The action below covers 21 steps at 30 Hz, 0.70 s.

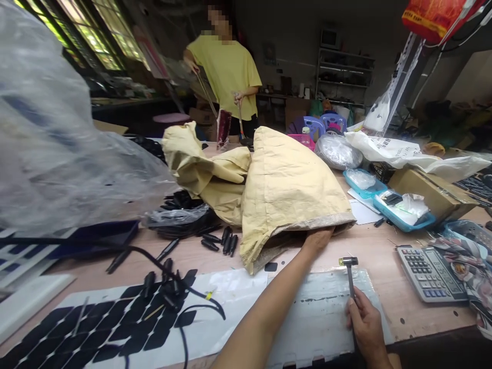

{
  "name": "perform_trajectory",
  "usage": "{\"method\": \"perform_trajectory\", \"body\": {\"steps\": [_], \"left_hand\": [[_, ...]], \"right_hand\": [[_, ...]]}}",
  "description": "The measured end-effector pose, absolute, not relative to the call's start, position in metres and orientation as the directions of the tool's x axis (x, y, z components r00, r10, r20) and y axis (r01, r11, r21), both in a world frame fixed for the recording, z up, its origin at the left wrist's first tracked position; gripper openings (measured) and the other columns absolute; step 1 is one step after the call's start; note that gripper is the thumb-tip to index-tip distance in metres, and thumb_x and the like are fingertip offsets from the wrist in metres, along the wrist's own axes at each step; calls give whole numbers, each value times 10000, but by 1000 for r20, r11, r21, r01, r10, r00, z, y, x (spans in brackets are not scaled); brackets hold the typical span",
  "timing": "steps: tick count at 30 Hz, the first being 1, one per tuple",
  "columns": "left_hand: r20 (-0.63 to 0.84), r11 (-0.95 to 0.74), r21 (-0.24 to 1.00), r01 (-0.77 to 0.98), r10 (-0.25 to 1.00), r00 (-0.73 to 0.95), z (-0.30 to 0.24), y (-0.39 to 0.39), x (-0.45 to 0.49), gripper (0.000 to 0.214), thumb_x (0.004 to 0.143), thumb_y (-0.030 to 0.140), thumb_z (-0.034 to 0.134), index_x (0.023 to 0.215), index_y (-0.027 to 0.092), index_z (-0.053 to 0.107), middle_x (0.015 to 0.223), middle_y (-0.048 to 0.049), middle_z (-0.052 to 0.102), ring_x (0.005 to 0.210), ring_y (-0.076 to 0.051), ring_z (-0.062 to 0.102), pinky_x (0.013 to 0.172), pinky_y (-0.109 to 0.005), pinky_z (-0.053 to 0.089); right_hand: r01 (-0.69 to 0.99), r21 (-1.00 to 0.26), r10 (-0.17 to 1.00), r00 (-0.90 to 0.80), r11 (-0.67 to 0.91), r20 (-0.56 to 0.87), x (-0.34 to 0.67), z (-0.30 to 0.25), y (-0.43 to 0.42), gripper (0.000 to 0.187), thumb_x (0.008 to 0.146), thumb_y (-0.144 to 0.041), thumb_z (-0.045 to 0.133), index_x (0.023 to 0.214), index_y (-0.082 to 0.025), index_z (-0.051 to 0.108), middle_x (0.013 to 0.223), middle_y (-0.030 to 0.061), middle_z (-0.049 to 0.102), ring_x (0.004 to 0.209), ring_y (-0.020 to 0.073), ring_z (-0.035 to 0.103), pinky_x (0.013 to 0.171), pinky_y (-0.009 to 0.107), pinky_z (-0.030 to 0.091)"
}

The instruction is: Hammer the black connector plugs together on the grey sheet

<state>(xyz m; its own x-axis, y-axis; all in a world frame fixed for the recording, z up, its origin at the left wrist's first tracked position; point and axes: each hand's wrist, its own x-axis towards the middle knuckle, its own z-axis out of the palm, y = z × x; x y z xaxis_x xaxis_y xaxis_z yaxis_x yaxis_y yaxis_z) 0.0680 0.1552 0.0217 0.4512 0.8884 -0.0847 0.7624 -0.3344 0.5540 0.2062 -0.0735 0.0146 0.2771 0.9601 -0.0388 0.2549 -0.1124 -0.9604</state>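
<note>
My left hand (320, 240) reaches across the table to the mouth of a pale yellow sack (295, 184). Its fingers are hidden in or behind the sack's edge, so their grip does not show. In my right hand (364, 318) is a small hammer (349, 271), its handle upright and its yellowish head on top. Below both hands lies a whitish translucent sheet (323, 312). Several black connectors (229, 241) are scattered left of the sack's mouth. A panel with dark cells (126, 323) lies to the left, with a black cable (154, 259) over it.
At the right are a calculator (432, 274), blue trays (407, 212) and a cardboard box (434, 197). Clear plastic sheeting (57, 138) rises on the left, beside coiled black cable (184, 220). Behind the table a person in a yellow shirt (228, 72) holds long-handled tools.
</note>
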Motion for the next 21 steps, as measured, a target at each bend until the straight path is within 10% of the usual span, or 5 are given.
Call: {"method": "perform_trajectory", "body": {"steps": [10,21], "left_hand": [[19,-263,491,831,956,291,16,128,38,438,997,362,378,1416,375,507,1107,-95,709,1053,-260,649,979,-375,466],[428,-356,472,807,892,143,14,73,25,379,985,352,438,1315,270,608,1293,-45,636,1360,-271,364,1200,-446,149]], "right_hand": [[259,-963,960,281,-80,-4,210,-1,-72,619,833,-584,621,1215,-98,652,610,15,611,464,174,558,470,281,491],[333,-941,981,195,-54,12,213,-2,-65,640,860,-576,579,1237,-62,624,594,11,606,483,176,570,492,277,503]]}}
